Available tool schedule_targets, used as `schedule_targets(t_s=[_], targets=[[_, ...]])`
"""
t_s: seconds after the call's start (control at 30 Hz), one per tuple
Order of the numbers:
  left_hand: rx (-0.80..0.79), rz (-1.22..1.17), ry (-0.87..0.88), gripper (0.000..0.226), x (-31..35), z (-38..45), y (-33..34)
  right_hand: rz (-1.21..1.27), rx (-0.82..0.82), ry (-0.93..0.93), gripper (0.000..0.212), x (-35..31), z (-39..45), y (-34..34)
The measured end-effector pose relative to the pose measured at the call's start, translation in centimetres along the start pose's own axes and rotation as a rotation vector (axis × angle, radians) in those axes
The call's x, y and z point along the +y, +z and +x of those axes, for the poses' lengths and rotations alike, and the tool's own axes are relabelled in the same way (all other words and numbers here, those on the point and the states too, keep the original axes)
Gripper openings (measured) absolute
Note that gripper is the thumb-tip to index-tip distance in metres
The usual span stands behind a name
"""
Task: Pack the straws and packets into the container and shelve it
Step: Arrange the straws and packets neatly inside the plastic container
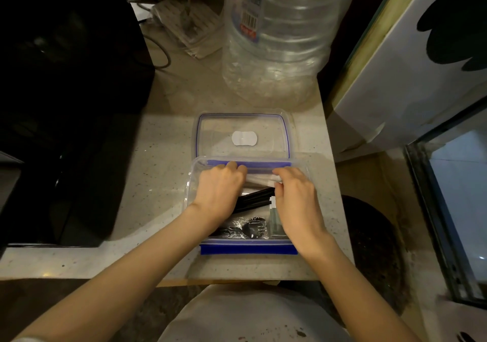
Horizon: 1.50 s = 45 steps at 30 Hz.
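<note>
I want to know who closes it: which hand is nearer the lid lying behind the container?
Left, though only narrowly. The left hand reaches the container's far rim, just short of the lid. The right hand sits slightly nearer the person, over the black straws.

Head-worn camera, looking steeply down at close range.
The one wide-angle view faces forward and down over a speckled counter (pixel 163 157), both forearms reaching in from the lower edge; straight edges bow toward the borders.
</note>
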<state>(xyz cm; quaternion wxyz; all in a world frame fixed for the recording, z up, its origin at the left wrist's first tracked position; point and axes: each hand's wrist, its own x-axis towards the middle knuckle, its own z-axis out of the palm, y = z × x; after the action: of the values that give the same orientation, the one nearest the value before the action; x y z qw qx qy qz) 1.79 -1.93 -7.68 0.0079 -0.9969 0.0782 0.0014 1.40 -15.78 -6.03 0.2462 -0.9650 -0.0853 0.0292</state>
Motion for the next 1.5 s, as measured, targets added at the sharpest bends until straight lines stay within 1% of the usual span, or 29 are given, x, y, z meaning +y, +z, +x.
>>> schedule_targets(t_s=[0.07, 0.13, 0.17, 0.23, 0.3, 0.37, 0.47, 0.5, 0.53, 0.57, 0.67, 0.7, 0.83, 0.93, 0.97, 1.03, 1.07, 1.1, 1.13, 1.17, 1.2, 1.23, 1.27, 1.33, 1.4, 1.5], targets=[[-0.037, 0.028, -0.011, 0.039, 0.1, -0.1, -1.0, -0.054, -0.035, -0.037, 0.024, 0.0, 0.4, 0.2], [-0.067, 0.013, -0.019, 0.021, 0.0, -0.1, -0.8, -0.163, -0.087, -0.068, 0.019, 0.0, 1.0, 0.2], [-0.084, 0.012, -0.041, 0.019, -0.2, -0.2, -0.9, -0.224, -0.108, -0.090, 0.017, 0.0, 1.2, 0.1], [-0.113, 0.027, -0.068, 0.019, -0.4, -0.6, -1.7, -0.332, -0.163, -0.136, 0.015, 0.0, 1.6, -0.2], [-0.179, 0.045, -0.067, 0.015, -0.7, -0.8, -1.5, -0.417, -0.209, -0.190, 0.015, 0.0, 1.8, -0.4], [-0.219, 0.061, -0.049, 0.017, -0.8, -0.9, -1.5, -0.452, -0.200, -0.248, 0.013, 0.1, 2.1, -0.5], [-0.201, 0.104, -0.059, 0.014, -0.9, -0.7, -2.9, -0.449, -0.183, -0.293, 0.015, 0.5, 2.4, 0.0], [-0.166, 0.125, -0.057, 0.014, -0.9, -0.7, -3.1, -0.442, -0.163, -0.298, 0.017, 0.6, 2.5, 0.2], [-0.184, 0.120, -0.069, 0.013, -0.9, -0.7, -3.2, -0.433, -0.144, -0.305, 0.019, 0.6, 2.6, 0.4], [-0.158, 0.103, -0.065, 0.014, -1.0, -0.7, -3.1, -0.430, -0.140, -0.310, 0.023, 0.5, 2.6, 0.5], [-0.171, 0.113, -0.086, 0.023, -1.2, -0.5, -2.9, -0.425, -0.120, -0.352, 0.036, 0.2, 2.4, 0.7], [-0.178, 0.134, -0.084, 0.023, -1.2, -0.5, -2.8, -0.416, -0.110, -0.369, 0.037, 0.2, 2.4, 0.7], [-0.197, 0.135, -0.086, 0.022, -1.4, -0.5, -2.3, -0.405, -0.105, -0.387, 0.030, 0.4, 2.5, 0.5], [-0.207, 0.122, -0.086, 0.021, -1.4, -0.6, -2.2, -0.468, -0.180, -0.388, 0.020, 0.3, 2.6, 0.6], [-0.202, 0.100, -0.093, 0.020, -1.4, -0.7, -2.0, -0.485, -0.202, -0.383, 0.020, 0.4, 2.6, 0.6], [-0.148, 0.075, -0.073, 0.015, -1.5, -1.1, -2.3, -0.450, -0.190, -0.377, 0.021, 0.4, 2.4, -0.1], [-0.120, 0.062, -0.042, 0.017, -1.5, -1.2, -2.7, -0.429, -0.168, -0.372, 0.021, 0.5, 2.3, -0.6], [-0.100, 0.059, -0.014, 0.024, -1.7, -1.3, -2.9, -0.397, -0.155, -0.366, 0.021, 0.7, 2.2, -1.1], [-0.060, 0.062, 0.025, 0.026, -1.9, -1.6, -3.1, -0.347, -0.166, -0.361, 0.022, 0.8, 2.2, -1.6], [-0.101, 0.017, 0.063, 0.020, -1.8, -1.8, -3.2, -0.294, -0.210, -0.362, 0.023, 0.9, 2.2, -2.2], [-0.108, -0.037, 0.084, 0.014, -1.7, -2.1, -3.1, -0.261, -0.279, -0.376, 0.024, 0.9, 2.2, -2.7], [-0.164, -0.051, 0.098, 0.019, -1.7, -2.2, -2.7, -0.251, -0.352, -0.405, 0.024, 0.9, 2.3, -3.0], [-0.183, -0.076, 0.103, 0.023, -1.7, -2.3, -2.4, -0.259, -0.422, -0.438, 0.024, 0.9, 2.3, -3.0], [-0.213, -0.059, 0.108, 0.025, -1.7, -2.4, -2.1, -0.297, -0.515, -0.489, 0.025, 0.6, 2.2, -2.5], [-0.237, -0.059, 0.101, 0.024, -1.5, -2.5, -2.0, -0.342, -0.534, -0.527, 0.025, 0.3, 2.1, -1.6], [-0.240, -0.093, 0.077, 0.029, -1.5, -2.8, -1.9, -0.412, -0.485, -0.575, 0.023, 0.2, 2.3, -0.8]])
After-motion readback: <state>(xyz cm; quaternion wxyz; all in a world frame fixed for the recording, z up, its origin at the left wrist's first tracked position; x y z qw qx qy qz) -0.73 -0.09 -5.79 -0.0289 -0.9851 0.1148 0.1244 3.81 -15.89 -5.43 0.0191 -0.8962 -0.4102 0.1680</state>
